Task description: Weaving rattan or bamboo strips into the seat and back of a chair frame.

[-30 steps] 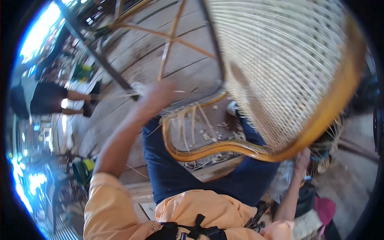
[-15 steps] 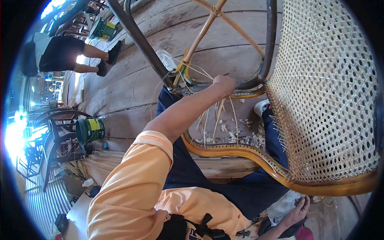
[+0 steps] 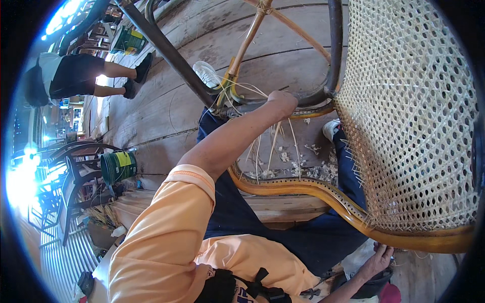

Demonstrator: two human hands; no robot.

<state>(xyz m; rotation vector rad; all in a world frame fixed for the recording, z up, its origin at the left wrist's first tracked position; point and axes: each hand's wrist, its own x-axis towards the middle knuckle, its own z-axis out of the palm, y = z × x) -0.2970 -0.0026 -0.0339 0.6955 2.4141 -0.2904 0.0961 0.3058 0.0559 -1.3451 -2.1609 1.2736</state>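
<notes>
Head view: chair frame [image 3: 283,188] over your legs [image 3: 225,209], its cane panel [image 3: 411,116] cut off at top. Left hand [image 3: 283,102] at the frame's far side, right hand [image 3: 379,260] by its near edge, both partly hidden; neither grip discernible.

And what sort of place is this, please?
Probably a furniture workshop: there is a woven cane panel on a curved frame, loose strands, and pale scraps on the plank floor.

Your left arm [image 3: 227,139] stretches forward, left hand [image 3: 283,103] curled; your right hand [image 3: 380,258] sits lower, fingers [image 3: 388,251] bent.
</notes>
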